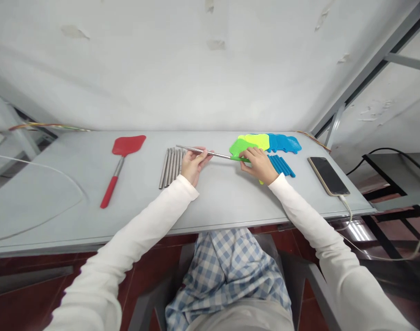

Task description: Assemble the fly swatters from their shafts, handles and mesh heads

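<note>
My left hand pinches a thin silver metal rod that lies nearly level above the table. My right hand is closed on a narrow green plastic piece at the rod's right end; the fingers hide part of this piece. Just behind the right hand, a green fly swatter head overlaps a yellow one. Blue swatter heads lie farther right. Several blue tubes rest beside my right hand, and several silver metal tubes lie side by side near my left hand.
A whole red fly swatter lies at the left of the grey table. A phone with a white cable plugged in sits at the right. A white wall stands behind the table. Another thin white cable curves across the left end.
</note>
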The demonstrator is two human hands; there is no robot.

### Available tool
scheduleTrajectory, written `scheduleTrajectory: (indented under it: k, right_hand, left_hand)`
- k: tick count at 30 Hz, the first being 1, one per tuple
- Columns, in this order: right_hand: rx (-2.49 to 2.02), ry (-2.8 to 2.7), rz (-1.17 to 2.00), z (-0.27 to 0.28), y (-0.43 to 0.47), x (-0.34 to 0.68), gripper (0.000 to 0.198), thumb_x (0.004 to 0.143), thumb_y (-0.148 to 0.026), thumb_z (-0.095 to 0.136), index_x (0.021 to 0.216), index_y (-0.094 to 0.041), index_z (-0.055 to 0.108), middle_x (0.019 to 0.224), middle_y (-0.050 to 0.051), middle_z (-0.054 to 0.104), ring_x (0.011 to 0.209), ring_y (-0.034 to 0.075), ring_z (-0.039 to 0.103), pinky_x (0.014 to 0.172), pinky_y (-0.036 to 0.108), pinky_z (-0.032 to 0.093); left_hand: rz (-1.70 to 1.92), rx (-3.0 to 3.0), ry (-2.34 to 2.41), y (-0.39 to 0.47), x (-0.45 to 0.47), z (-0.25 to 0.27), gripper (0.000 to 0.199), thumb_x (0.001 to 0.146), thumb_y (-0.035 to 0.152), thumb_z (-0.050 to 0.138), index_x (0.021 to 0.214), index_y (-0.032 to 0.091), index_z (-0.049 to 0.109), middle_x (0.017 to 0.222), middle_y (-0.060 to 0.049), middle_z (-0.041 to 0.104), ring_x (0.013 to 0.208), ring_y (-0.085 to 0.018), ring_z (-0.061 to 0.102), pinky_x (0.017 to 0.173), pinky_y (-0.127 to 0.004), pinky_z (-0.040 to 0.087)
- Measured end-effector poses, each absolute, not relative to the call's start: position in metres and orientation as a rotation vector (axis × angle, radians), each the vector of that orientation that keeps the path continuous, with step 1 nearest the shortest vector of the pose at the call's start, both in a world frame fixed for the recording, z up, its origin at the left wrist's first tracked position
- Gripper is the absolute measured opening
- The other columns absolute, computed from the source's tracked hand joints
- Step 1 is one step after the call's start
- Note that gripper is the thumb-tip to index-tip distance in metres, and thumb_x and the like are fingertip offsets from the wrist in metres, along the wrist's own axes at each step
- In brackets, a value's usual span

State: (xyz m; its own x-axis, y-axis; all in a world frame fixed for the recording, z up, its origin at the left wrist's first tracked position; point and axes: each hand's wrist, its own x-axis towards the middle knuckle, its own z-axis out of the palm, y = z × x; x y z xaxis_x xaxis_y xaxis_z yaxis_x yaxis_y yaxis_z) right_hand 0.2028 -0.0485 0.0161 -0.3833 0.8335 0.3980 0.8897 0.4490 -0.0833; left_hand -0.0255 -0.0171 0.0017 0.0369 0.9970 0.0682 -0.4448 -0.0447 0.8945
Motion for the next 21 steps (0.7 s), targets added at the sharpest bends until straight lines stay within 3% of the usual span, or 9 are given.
scheduleTrajectory:
  k: [11,17,21]
  right_hand:
    - [-1.182,-2.147,0.185,0.011,-0.057,0.184,0.019,0.091,-0.031,0.047,0.102,-0.02,0.056,0.095,0.008,0.058,0.088,0.019,0.056,0.081,0.033,0.046]
    - [-1.174,-2.076,0.285,0.013,-0.061,0.178,0.022,0.093,-0.035,0.044,0.104,-0.02,0.055,0.097,0.008,0.055,0.089,0.019,0.054,0.081,0.035,0.046]
    - [-1.203,-2.08,0.342,0.017,-0.051,0.185,0.037,0.098,-0.045,0.031,0.11,-0.021,0.056,0.106,0.009,0.056,0.098,0.019,0.053,0.09,0.035,0.043]
  left_hand:
    - [1.164,1.001,0.766,-0.028,-0.017,0.001,0.034,0.063,0.031,0.082,0.085,0.015,0.061,0.092,-0.004,0.07,0.092,-0.015,0.067,0.097,-0.036,0.051]
    - [1.07,1.016,0.755,-0.028,-0.017,0.002,0.035,0.074,0.039,0.074,0.098,0.018,0.06,0.097,-0.006,0.071,0.092,-0.017,0.069,0.094,-0.037,0.05]
    - [1.002,1.042,0.707,-0.029,-0.016,0.003,0.035,0.081,0.049,0.065,0.095,0.018,0.056,0.096,-0.006,0.069,0.088,-0.017,0.069,0.091,-0.039,0.051]
